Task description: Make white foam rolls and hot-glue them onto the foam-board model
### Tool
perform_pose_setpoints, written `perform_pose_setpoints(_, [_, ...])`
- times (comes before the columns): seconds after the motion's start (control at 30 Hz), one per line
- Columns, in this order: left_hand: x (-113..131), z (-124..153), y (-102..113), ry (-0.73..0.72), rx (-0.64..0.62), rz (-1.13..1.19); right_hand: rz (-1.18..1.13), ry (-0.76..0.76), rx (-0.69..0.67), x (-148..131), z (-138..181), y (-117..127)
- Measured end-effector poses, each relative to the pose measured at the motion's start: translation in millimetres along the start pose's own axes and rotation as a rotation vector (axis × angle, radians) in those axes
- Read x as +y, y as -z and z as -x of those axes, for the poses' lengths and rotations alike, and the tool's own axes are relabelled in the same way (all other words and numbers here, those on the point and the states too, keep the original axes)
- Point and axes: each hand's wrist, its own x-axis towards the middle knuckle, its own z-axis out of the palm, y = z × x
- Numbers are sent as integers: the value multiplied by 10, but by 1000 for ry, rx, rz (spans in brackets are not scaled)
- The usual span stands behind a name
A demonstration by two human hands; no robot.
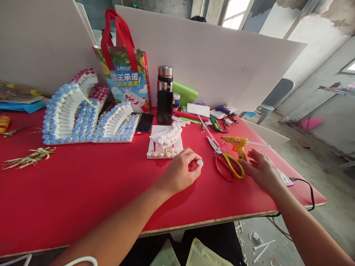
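Red tabletop: yellow glue gun crosswise, pointing left, beside right hand.

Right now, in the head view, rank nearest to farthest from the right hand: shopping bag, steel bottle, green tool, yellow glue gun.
1. Yellow glue gun, just left of the right hand.
2. Green tool, back left.
3. Steel bottle, farther left.
4. Shopping bag, farther left still.

Your left hand has open worktop to its left; scissors block the way across to your right hand.
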Motion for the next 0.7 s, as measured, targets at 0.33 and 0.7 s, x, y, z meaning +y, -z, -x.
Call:
perform_pose_setpoints(0.33, [177, 55, 127, 208, -98, 123, -60, 446, 43, -1082, 592, 388])
perform_pose_setpoints(0.7, [-296, 630, 1125, 614, 364, 116, 95, 530, -439, -1938, 6, -257])
